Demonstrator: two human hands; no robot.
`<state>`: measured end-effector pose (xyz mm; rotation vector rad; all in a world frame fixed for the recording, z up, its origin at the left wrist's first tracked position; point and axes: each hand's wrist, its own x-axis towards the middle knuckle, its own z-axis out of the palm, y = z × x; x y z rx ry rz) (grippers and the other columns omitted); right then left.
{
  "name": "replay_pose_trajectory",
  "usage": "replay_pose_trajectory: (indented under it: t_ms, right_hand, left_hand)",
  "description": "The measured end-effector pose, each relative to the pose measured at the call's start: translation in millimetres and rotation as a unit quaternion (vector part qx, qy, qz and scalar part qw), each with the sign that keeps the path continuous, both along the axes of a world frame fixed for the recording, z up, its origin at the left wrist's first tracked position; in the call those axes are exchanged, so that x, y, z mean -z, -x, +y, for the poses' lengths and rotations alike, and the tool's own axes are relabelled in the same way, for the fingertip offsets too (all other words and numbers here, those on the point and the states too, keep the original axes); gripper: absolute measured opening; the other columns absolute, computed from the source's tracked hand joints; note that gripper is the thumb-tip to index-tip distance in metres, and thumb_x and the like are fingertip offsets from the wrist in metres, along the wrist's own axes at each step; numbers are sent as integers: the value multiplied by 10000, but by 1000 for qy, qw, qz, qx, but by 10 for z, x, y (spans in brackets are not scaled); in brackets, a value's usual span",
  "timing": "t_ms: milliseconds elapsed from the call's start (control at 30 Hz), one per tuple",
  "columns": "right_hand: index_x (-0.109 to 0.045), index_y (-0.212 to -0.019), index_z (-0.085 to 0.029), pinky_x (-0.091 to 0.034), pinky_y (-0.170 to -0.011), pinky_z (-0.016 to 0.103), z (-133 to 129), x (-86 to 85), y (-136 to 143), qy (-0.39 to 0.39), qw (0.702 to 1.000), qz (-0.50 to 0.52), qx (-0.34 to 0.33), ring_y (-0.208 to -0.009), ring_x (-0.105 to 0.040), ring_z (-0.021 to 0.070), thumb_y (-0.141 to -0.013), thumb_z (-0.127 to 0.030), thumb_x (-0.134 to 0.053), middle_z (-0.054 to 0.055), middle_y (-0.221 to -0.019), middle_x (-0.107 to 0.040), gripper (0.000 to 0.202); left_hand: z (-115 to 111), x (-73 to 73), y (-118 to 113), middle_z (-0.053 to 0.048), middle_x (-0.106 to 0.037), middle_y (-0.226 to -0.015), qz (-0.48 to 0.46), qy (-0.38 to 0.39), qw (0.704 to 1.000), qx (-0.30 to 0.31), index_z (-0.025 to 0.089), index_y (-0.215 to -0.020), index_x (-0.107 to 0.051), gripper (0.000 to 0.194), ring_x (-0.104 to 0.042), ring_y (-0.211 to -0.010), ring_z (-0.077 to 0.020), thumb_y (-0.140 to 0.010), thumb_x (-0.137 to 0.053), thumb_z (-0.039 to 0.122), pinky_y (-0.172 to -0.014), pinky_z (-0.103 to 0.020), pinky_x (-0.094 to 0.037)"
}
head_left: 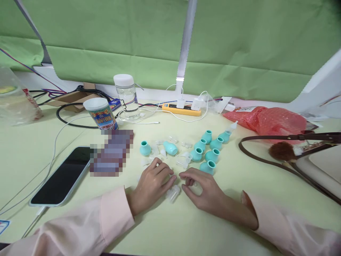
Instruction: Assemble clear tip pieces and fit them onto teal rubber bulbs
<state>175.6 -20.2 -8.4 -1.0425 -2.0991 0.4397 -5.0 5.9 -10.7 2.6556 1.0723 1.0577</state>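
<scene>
My left hand [154, 181] rests on the table with its fingers loosely bent and the thumb slightly apart; nothing shows in its grip. Close beside its thumb lies a clear plastic tube-like piece [173, 194]. Opposite it, my right hand [204, 186] has thumb and forefinger apart and the other fingers curled; a tiny pale bit [195, 184] shows by its palm, and whether it is held is unclear. Beyond the hands are more clear plastic pieces [183, 161] and a teal rubber bulb [170, 148] on its side. Several upright teal bulbs [197, 155] stand to the right, another bulb [145, 148] to the left.
At left lie a phone [62, 177] on a cable and a blurred-out flat item [113, 153]. Behind stand a paper cup [101, 115], a water bottle [128, 99] and a yellow power strip [182, 110]. A red bubble-wrap bag [274, 122] and a handbag [319, 163] occupy the right.
</scene>
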Motion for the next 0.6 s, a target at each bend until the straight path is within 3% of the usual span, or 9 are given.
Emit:
replay_pose_trajectory:
  t_ms: [100, 267, 433, 600]
  right_hand:
    - [-518, -955, -140, -479, -673, 313, -72, -30, 11, -70, 996, -51, -19, -792, -540, 174, -730, -93, -468, 76, -822, -576, 235]
    - [-479, -1075, -158, -446, -747, 404, -208, -113, 35, -133, 973, -156, -110, -941, -476, 236, -741, -249, -515, 131, -1061, -506, 348]
    - [-565, -873, -153, -467, -628, 342, -195, -55, 51, -75, 965, -227, -108, -756, -509, 192, -767, -242, -480, 79, -816, -560, 162]
    - [-537, -914, -155, -475, -593, 260, -105, 6, 33, -79, 979, -162, -93, -715, -527, 144, -805, -184, -456, 59, -795, -555, 139]
  left_hand:
    - [4, 18, -4, -47, -601, -700, 8, 10, 1000, -13, 143, -732, -584, 134, -453, -711, -172, -794, -483, 205, -619, -303, -432]
    - [-5, -16, 4, -46, -606, -706, 5, 33, 999, -12, 146, -730, -584, 151, -456, -714, -173, -799, -464, 208, -621, -310, -438]
    - [-25, -60, 6, -36, -608, -685, -39, 64, 997, -20, 152, -701, -569, 137, -450, -711, -167, -791, -480, 202, -622, -302, -429]
    - [-48, -76, 7, -28, -599, -663, -102, 81, 991, 20, 143, -766, -582, 84, -439, -695, -151, -778, -513, 189, -621, -286, -421]
